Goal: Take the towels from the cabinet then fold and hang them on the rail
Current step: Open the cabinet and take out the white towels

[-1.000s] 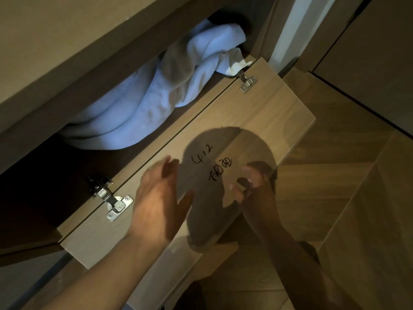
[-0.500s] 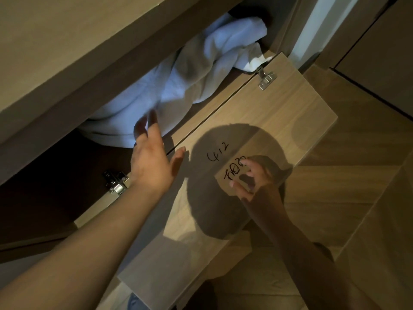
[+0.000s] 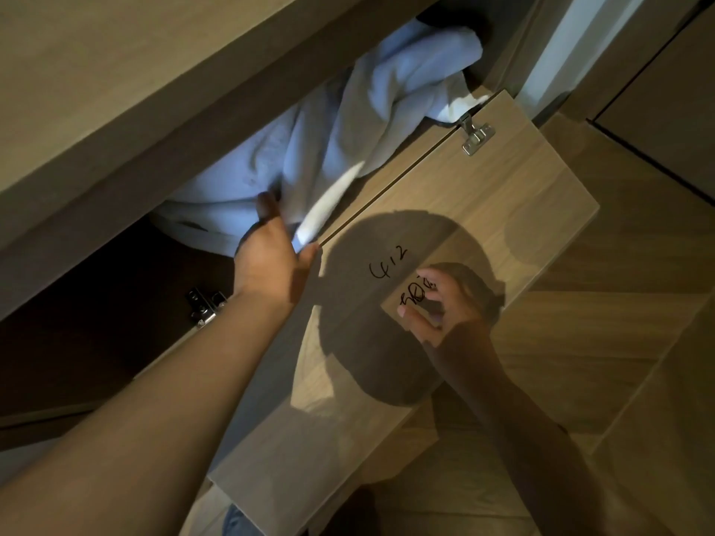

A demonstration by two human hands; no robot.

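The right hand [image 3: 441, 303] hangs over the inner face of the open cabinet door [image 3: 503, 195], fingers loosely curled and holding nothing, beside handwritten marks [image 3: 387, 263] reading "412". The left hand [image 3: 267, 257] reaches past the door's hinged edge into the cabinet [image 3: 116, 90]. Its fingers are sunk in the towels [image 3: 309, 148] with the thumb out to the side, so I cannot tell whether it grips them. The pale, crumpled towels lie heaped inside the cabinet, filling its far end, one fold trailing toward the door by the further metal hinge [image 3: 476, 135].
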